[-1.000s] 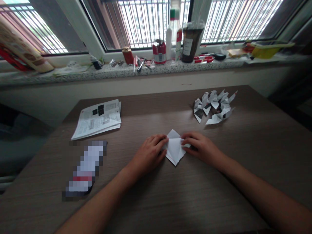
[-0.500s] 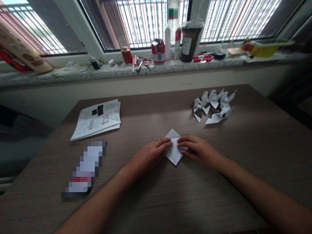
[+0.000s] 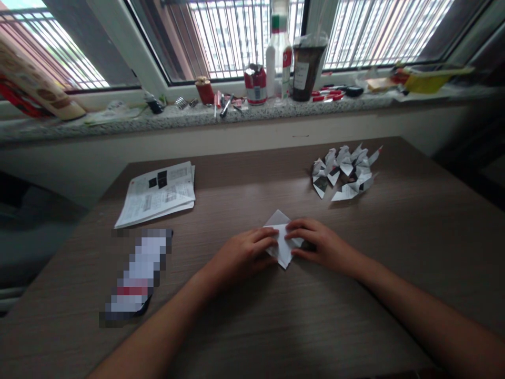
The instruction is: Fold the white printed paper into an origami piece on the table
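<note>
Grey-brown wood-grain bench (image 3: 292, 321) under a barred window (image 3: 240, 37), daylight behind; a small folded white paper (image 3: 283, 245) lies mid-bench, set diamond-wise, one corner pointing near and one far; a straight edge crosses it below the far corner.

Left hand (image 3: 249, 250): in from the left, fingers bent and spread, grip partly open, fingertips on the paper's left side, thumb low by its near-left edge; right hand (image 3: 321, 243): in from the right, grip likewise partly open, fingertips on the paper's face, thumb apart from them towards the near-right edge; neither grip closes round anything that I can see; both rest on the paper.

Step in hand, my reading: settling and pressing a fold flat; the next move would call for layers held level under the fingertips and creases run down firmly; slipping layers the likely trouble; chief obstruction is the fingers, which hide the side corners.

Further out: cluster of pointed folded pieces (image 3: 345, 164), far right, well apart from the right hand; printed sheets (image 3: 158, 195), far left; pixelated item (image 3: 138, 273), left, nature not readable; beyond the bench, stone sill (image 3: 134, 123) with red can (image 3: 255, 87), green-capped bottle (image 3: 278, 55), cup (image 3: 305, 73) of something dark, red-handled tools (image 3: 329, 96), yellow basket (image 3: 424, 81); all out of the hands' way.
</note>
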A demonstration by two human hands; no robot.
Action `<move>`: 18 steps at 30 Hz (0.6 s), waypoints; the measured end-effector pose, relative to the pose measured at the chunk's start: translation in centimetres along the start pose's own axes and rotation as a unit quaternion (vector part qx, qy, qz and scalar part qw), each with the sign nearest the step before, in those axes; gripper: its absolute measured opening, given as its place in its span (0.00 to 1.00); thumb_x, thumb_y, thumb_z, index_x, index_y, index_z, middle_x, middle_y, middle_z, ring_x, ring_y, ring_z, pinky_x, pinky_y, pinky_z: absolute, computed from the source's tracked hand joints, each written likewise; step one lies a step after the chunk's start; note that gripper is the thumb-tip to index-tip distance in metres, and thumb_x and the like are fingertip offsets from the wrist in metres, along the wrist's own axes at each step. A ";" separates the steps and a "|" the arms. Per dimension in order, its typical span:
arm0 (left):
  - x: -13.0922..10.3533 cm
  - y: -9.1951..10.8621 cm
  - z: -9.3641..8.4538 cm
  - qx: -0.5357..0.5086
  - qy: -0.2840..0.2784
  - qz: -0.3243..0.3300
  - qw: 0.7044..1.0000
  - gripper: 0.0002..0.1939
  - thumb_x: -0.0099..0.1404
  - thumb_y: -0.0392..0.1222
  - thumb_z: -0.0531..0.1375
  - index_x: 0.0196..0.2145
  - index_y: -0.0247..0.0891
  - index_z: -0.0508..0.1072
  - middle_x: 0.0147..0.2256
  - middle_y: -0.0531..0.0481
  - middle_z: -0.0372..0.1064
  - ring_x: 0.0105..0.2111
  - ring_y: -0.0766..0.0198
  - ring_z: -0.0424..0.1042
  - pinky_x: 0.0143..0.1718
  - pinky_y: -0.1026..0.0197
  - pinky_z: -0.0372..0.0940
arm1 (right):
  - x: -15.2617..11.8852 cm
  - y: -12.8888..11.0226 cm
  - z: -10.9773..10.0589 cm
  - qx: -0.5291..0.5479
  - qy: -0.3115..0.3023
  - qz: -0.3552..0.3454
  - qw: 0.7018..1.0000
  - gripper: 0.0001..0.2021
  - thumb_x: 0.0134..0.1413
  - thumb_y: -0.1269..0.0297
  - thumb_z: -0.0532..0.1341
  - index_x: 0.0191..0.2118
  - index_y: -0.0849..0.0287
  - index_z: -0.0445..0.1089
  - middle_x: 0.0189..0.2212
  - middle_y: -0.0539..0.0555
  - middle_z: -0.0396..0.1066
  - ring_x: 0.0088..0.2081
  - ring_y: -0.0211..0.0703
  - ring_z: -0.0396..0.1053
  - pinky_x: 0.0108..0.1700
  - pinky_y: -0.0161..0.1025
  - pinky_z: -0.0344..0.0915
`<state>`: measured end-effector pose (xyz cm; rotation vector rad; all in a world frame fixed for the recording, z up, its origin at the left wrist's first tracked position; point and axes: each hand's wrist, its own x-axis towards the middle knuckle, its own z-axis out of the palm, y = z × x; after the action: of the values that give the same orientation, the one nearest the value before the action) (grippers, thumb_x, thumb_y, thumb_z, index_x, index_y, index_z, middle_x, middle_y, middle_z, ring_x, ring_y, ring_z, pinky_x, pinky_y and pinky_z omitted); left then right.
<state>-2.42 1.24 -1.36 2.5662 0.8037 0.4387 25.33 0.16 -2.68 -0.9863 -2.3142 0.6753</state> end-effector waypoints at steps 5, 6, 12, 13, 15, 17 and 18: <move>0.0 0.1 -0.1 -0.009 0.011 0.001 1.000 0.14 0.70 0.44 0.65 0.52 0.44 0.74 0.62 0.44 0.67 0.60 0.51 0.69 0.60 0.45 0.68 | 0.0 0.1 0.1 -0.006 0.004 -0.006 1.000 0.16 0.62 0.65 0.67 0.55 0.50 0.74 0.56 0.58 0.70 0.58 0.52 0.69 0.59 0.54 0.70; 0.0 0.1 -0.1 -0.012 0.013 0.001 1.000 0.14 0.70 0.44 0.65 0.52 0.44 0.74 0.62 0.44 0.67 0.60 0.51 0.69 0.60 0.45 0.68 | 0.0 0.2 0.1 -0.007 0.003 -0.006 1.000 0.16 0.62 0.65 0.67 0.55 0.50 0.74 0.56 0.58 0.70 0.58 0.52 0.69 0.59 0.54 0.70; 0.1 0.3 -0.2 -0.041 0.010 -0.009 0.999 0.11 0.70 0.41 0.64 0.50 0.43 0.74 0.61 0.43 0.66 0.60 0.51 0.68 0.60 0.45 0.67 | -0.1 0.3 0.1 -0.004 -0.003 -0.001 1.000 0.16 0.62 0.65 0.67 0.55 0.49 0.73 0.57 0.58 0.70 0.59 0.52 0.68 0.60 0.55 0.69; 0.1 0.4 -0.2 -0.048 0.010 -0.013 0.999 0.11 0.70 0.40 0.64 0.50 0.43 0.74 0.61 0.43 0.66 0.60 0.52 0.68 0.60 0.45 0.67 | -0.1 0.3 0.1 -0.002 -0.004 0.000 1.000 0.15 0.63 0.64 0.66 0.55 0.49 0.73 0.57 0.57 0.70 0.59 0.51 0.68 0.60 0.54 0.69; 0.1 0.5 -0.2 -0.063 0.010 -0.017 0.998 0.11 0.70 0.38 0.63 0.49 0.43 0.74 0.61 0.44 0.66 0.59 0.53 0.68 0.61 0.47 0.66 | -0.1 0.2 0.1 0.000 -0.007 0.001 1.000 0.15 0.63 0.64 0.66 0.55 0.49 0.73 0.56 0.57 0.70 0.59 0.51 0.68 0.60 0.54 0.69; 0.1 0.5 -0.1 -0.072 0.012 -0.020 0.997 0.10 0.71 0.37 0.62 0.49 0.43 0.74 0.61 0.44 0.66 0.59 0.54 0.68 0.60 0.47 0.66 | 0.0 0.2 0.1 0.001 -0.005 0.000 1.000 0.14 0.63 0.65 0.66 0.54 0.50 0.73 0.56 0.58 0.70 0.59 0.51 0.68 0.60 0.53 0.69; 0.1 0.5 0.0 -0.074 0.014 -0.022 0.997 0.10 0.71 0.36 0.62 0.49 0.43 0.74 0.61 0.44 0.66 0.59 0.54 0.68 0.60 0.48 0.67 | 0.0 0.1 0.0 0.001 -0.006 0.001 1.000 0.14 0.63 0.65 0.66 0.54 0.50 0.73 0.56 0.58 0.70 0.59 0.51 0.68 0.60 0.53 0.69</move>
<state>-2.16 0.95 -1.10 2.4067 0.8052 0.5012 25.38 0.21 -2.79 -0.9878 -2.3223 0.6847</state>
